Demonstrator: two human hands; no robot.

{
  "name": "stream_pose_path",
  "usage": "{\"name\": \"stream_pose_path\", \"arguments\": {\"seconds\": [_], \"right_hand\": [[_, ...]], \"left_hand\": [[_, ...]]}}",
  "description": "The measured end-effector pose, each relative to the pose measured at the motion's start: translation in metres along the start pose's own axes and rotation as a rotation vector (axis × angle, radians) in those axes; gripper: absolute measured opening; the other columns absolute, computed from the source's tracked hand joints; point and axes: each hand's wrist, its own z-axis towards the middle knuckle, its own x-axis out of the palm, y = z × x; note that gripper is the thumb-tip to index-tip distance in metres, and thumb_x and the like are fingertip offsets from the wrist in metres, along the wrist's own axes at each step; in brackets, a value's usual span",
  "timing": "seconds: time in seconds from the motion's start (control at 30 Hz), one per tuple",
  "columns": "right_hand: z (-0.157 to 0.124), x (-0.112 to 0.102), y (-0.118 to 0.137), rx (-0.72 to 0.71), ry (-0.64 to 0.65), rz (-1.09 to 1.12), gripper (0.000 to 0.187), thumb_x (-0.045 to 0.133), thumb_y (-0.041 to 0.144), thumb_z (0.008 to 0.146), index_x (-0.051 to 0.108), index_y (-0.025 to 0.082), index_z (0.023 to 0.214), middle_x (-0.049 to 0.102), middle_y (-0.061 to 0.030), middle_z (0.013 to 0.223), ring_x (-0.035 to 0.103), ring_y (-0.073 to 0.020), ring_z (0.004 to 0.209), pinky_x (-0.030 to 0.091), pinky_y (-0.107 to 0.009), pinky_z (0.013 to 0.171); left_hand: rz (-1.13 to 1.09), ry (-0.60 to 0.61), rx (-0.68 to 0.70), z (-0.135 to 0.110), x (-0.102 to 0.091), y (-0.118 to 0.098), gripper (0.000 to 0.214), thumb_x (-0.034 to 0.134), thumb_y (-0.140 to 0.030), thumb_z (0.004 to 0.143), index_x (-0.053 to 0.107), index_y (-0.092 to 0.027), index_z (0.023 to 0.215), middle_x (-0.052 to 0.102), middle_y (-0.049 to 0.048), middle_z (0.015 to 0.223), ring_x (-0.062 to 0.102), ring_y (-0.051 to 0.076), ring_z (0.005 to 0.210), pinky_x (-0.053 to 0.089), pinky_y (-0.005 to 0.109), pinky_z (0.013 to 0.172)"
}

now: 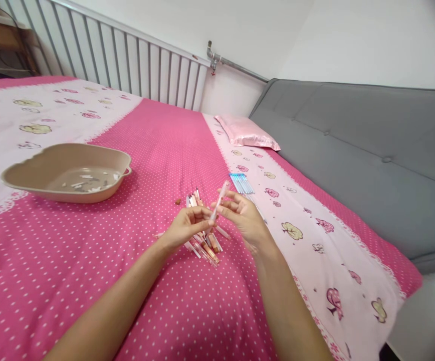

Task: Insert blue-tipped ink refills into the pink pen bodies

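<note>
Item: one clear pen barrel (219,201), held tilted above the pink dotted bedspread (89,260), over a loose pile of pen parts (204,243); the work goes best with the barrel kept steady at its lower end and turned or pulled along its own axis. Left hand (187,226): fingers curled, tips pinching the barrel's lower end. Right hand (245,216): fingers half-closed around the barrel's middle; blue refills (241,183) just beyond, beige basin (69,171) well apart.

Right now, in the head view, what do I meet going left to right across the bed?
Tan basin → left hand → pen held by both hands → right hand → pink pillow → grey headboard.
</note>
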Motion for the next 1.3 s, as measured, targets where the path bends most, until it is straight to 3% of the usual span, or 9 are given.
{"name": "stream_pose_path", "arguments": {"seconds": [0.17, 0.53, 0.67, 0.8, 1.03, 1.3], "right_hand": [[0.001, -0.001, -0.003, -0.016, -0.043, -0.059, 0.053, 0.075, 0.029, 0.061, 0.055, 0.017, 0.108, 0.060, 0.0019, 0.077, 0.060, -0.0117, 0.070, 0.045, -0.029, 0.073], [0.004, 0.000, -0.010, -0.127, -0.100, -0.247, 0.052, 0.073, 0.034, 0.064, 0.053, 0.015, 0.108, 0.060, 0.0000, 0.079, 0.061, -0.0142, 0.073, 0.046, -0.030, 0.074], [0.002, 0.000, -0.008, -0.111, -0.068, -0.185, 0.051, 0.072, 0.034, 0.066, 0.053, 0.016, 0.110, 0.062, -0.0049, 0.094, 0.061, -0.0167, 0.088, 0.046, -0.032, 0.082], [0.000, 0.000, -0.002, -0.098, 0.044, -0.042, 0.042, 0.066, 0.029, 0.073, 0.053, 0.019, 0.112, 0.062, -0.0078, 0.110, 0.055, -0.0181, 0.107, 0.044, -0.034, 0.091], [-0.003, 0.000, 0.003, -0.023, 0.108, 0.004, 0.050, 0.063, 0.021, 0.075, 0.048, 0.017, 0.122, 0.067, -0.0080, 0.101, 0.062, -0.0190, 0.095, 0.048, -0.039, 0.087], [-0.002, 0.000, 0.001, -0.014, 0.063, -0.001, 0.046, 0.069, 0.026, 0.071, 0.054, 0.016, 0.114, 0.068, -0.0083, 0.096, 0.065, -0.0195, 0.089, 0.050, -0.036, 0.081]], "left_hand": [[0.011, 0.000, 0.012, -0.001, 0.000, 0.000, 0.021, 0.072, -0.027, 0.068, 0.064, -0.011, 0.079, 0.062, 0.0003, 0.066, 0.055, 0.008, 0.059, 0.044, 0.019, 0.059], [0.011, 0.009, -0.015, -0.001, 0.001, 0.001, 0.023, 0.073, -0.028, 0.067, 0.064, -0.011, 0.080, 0.063, 0.0013, 0.068, 0.057, 0.009, 0.059, 0.044, 0.021, 0.057], [0.010, -0.001, 0.006, -0.001, 0.001, 0.000, 0.020, 0.072, -0.027, 0.068, 0.065, -0.012, 0.080, 0.061, -0.0002, 0.066, 0.055, 0.008, 0.058, 0.043, 0.019, 0.058], [0.054, 0.033, 0.003, 0.000, -0.002, 0.000, 0.020, 0.067, -0.029, 0.074, 0.066, -0.012, 0.084, 0.061, 0.0003, 0.066, 0.054, 0.007, 0.058, 0.042, 0.019, 0.059], [0.083, 0.046, -0.024, 0.000, -0.005, 0.003, 0.021, 0.061, -0.030, 0.077, 0.066, -0.013, 0.087, 0.065, 0.0032, 0.071, 0.058, 0.012, 0.064, 0.043, 0.024, 0.065], [0.094, 0.060, -0.011, -0.001, -0.003, 0.002, 0.020, 0.061, -0.031, 0.077, 0.065, -0.013, 0.085, 0.065, 0.0032, 0.071, 0.058, 0.012, 0.064, 0.043, 0.024, 0.065]]}}
